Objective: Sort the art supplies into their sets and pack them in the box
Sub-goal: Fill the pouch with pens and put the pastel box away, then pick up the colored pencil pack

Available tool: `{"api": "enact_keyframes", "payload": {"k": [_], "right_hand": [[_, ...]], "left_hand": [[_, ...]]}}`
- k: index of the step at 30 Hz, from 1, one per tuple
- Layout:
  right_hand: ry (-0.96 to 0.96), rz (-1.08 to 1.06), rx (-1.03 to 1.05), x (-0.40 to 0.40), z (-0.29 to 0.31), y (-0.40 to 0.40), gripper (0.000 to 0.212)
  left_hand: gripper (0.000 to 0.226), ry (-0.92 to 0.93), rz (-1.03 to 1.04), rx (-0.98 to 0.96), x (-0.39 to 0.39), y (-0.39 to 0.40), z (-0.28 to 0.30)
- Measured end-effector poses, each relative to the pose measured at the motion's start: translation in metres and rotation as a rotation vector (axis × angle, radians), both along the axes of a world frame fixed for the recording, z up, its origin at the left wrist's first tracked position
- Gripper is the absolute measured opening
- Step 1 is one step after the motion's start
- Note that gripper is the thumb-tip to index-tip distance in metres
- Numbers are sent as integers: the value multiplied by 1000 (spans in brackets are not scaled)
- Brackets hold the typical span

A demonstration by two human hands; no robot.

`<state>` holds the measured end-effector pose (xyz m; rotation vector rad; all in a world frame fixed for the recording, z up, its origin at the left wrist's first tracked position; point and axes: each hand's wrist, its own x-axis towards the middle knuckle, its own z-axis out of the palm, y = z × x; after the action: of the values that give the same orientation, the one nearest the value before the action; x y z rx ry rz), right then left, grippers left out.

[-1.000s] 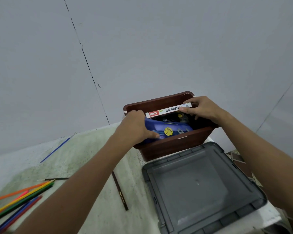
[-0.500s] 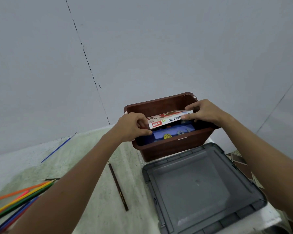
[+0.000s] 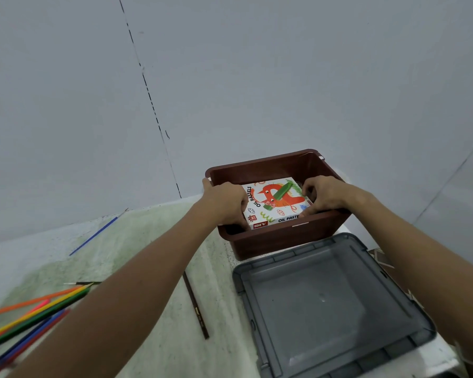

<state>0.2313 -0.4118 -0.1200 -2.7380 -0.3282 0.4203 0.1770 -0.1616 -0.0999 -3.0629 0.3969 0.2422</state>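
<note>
Pale wall, stained tabletop (image 3: pixel 153 268). Inside brown box (image 3: pixel 281 241): oil pastels pack (image 3: pixel 275 204) lying flat, pinched at opposite ends by left hand (image 3: pixel 224 203) and right hand (image 3: pixel 324 195), probably for level seating. Beside box: grey lid (image 3: pixel 331 304), loose pencils (image 3: pixel 30 317).

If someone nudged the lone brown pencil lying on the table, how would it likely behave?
The brown pencil looks thin, straight and stiff, so it is probably light and would slide or roll easily. It lies loose on the table, touching nothing, so little would stop it.
</note>
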Motion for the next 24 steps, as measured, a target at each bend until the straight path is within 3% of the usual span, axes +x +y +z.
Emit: {"api": "enact_keyframes", "payload": {"k": [10,14,17,24], "right_hand": [[29,-36,-24,-8,7,4,76],[-73,-55,100,-26,25,29,87],[-148,27,316,-47,42,68,79],[-57,282,579,-87,41,214,59]], "left_hand": [[47,48,-5,45,1,4,2],[52,2,26,-341,-10,21,15],[47,-114,93,-659,-28,52,24],[30,-183,342,-783,-101,181,12]]}}
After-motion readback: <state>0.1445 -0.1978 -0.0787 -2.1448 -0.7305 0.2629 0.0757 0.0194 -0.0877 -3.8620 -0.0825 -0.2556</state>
